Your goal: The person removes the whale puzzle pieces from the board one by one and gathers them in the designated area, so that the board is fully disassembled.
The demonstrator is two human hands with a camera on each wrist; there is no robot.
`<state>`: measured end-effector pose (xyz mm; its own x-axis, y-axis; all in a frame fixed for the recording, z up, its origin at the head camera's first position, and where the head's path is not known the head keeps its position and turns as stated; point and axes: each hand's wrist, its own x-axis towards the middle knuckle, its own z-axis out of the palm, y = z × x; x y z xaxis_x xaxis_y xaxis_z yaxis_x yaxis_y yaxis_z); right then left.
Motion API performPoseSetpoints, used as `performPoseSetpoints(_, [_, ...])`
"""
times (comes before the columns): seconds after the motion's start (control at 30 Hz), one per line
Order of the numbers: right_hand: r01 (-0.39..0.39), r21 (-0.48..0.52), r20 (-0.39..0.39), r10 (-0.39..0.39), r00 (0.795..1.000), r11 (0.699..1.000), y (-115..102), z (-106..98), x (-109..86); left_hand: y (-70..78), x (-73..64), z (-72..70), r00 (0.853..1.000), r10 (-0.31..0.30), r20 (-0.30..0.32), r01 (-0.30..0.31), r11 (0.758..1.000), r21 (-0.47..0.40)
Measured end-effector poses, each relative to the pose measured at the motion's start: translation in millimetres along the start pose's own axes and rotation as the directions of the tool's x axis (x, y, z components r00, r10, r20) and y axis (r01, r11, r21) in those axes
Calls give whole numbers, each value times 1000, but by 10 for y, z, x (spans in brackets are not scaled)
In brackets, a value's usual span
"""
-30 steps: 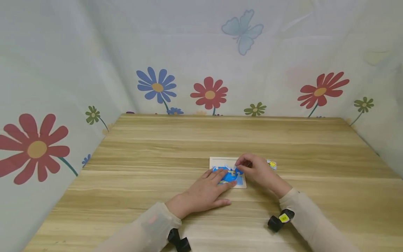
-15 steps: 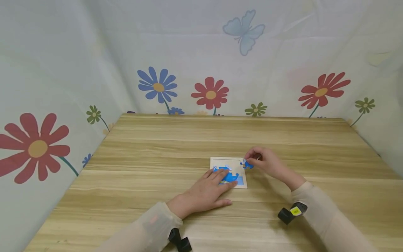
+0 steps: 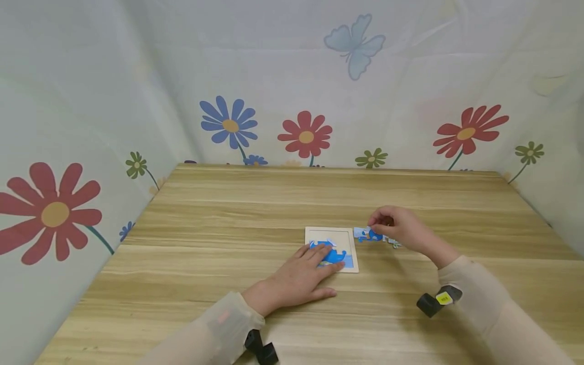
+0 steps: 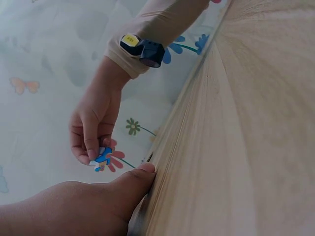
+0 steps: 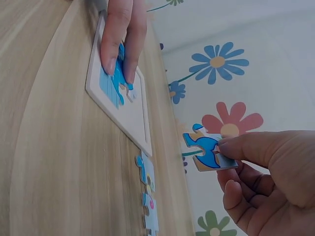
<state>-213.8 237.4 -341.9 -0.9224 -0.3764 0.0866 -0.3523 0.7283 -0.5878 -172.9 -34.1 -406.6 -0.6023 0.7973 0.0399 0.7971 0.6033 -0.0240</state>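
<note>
Head view: right hand [image 3: 403,230] is out over the bench [image 3: 228,213], just off the tray's far right corner. Its grip has a puzzle piece [image 5: 209,153] pinched between thumb and fingertips. Left hand's [image 3: 292,279] grip is released, holding nothing; fingers lie extended over the fitted pieces [image 5: 113,88] in the tray [image 3: 344,238], near side. Far part of the tray shows bare.

The pinched piece is up in the air, clear of the bench in both wrist views. Two loose pieces [image 5: 146,169] lie on the bench in a row running right from that same corner, and from the head it overlaps them.

To do it well, I'd say: pinch near one edge only, so the cut side can be seen. Lower it level, let go flat, and don't drag it across the loose row. Left hand should press lightly; too much push could shift the tray or pop the fitted pieces. Main risk looks like clipping a loose piece with the curled fingers.

Pointing: notched end faces away from the right fingertips, printed side toward the right wrist camera. Piece is close to square, so no clear long axis; can't tell which way up the print goes. Tray is squarish too, far edge roughly parallel to the bench's far edge.
</note>
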Motion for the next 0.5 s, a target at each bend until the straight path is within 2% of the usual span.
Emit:
performPoseSetpoints(0.3, [2,6,22,-2,1000,1000,112,-64,-88,8,8,-7,1000,0,-8,0,1000,12])
performPoseSetpoints(0.5, [-2,5,45,2,999,1000,194,-63,-137,26,3,-21,1000,-10,8,9,1000,13])
